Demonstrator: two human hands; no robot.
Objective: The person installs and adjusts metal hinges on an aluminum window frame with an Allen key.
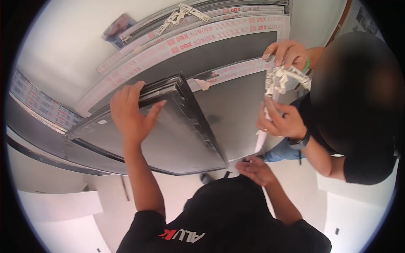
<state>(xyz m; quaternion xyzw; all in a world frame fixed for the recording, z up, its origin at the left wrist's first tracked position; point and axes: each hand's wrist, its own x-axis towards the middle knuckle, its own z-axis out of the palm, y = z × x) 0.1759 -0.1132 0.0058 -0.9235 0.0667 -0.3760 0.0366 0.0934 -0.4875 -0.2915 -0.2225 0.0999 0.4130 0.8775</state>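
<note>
My left hand [131, 111] is wrapped over the top edge of a dark-framed window sash [168, 130], its thumb on the near face. The sash leans in front of me, with its corner pointing up. My right hand [255, 169] hangs near my waist, palm up, its fingers loosely bent and apart. A small dark spot shows by those fingertips, too small to name. To the right, a co-worker's hands [284, 120] hold a pale metal window hinge [276, 80] beside the edge of a larger panel [236, 109].
Behind the sash, several frames [185, 40] wrapped in printed DMX ALUMINUM film lean together. More pale hinges [181, 17] lie on top of them. A taped frame [40, 101] stands at the left. A co-worker in black [358, 105] is close on my right.
</note>
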